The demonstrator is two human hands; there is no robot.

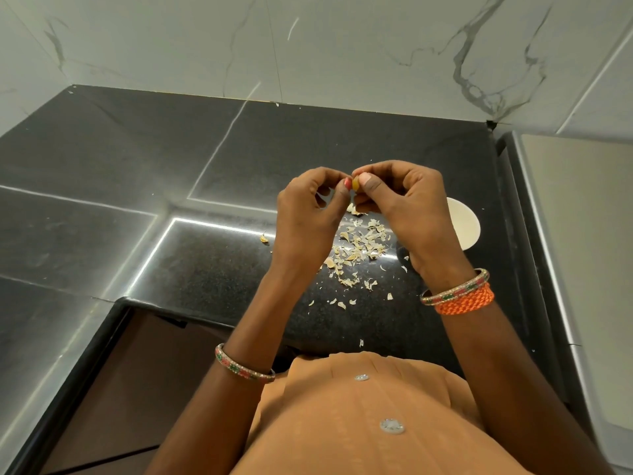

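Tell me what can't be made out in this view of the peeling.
Head view, yellowish piece: mostly covered by the fingertips of the left hand and right hand pinching it; how much skin remains cannot be told.
Head view, white bowl: partly hidden behind the right hand; contents unseen.
Head view, peel scraps: some lie under both wrists.

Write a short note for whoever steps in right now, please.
Left hand and right hand: both pinch the small yellowish garlic clove above the black speckled stone counter.
Pale papery peel scraps lie scattered on the counter below the hands; a round white bowl sits right of them, partly behind the right hand.
Done: much peeling, judging by the scraps. Left: finish this clove.
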